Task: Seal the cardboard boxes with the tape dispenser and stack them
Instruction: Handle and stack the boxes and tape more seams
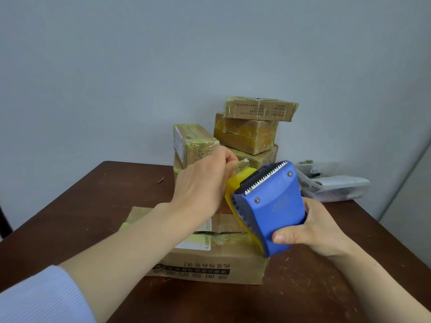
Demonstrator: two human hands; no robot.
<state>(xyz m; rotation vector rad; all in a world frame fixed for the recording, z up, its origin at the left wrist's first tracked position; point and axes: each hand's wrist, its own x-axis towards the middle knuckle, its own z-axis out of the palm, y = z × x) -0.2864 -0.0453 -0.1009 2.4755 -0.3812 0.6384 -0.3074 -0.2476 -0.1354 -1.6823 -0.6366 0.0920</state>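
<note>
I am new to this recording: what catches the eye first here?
The blue tape dispenser stands out at centre right, gripped by the right hand, while the left hand pinches the tape end at its yellow roll. Below them a cardboard box lies on the brown table, and taped boxes are stacked behind it.

1 head-worn wide-angle view; looks forward and slightly down across the table [58,229] toward the wall [140,54].

Matt blue plastic tape dispenser [275,206] with toothed metal blade [265,177]; brown cardboard box [210,259], matt; glossy taped boxes [247,134]; scuffed dark wooden desk [314,287].
</note>
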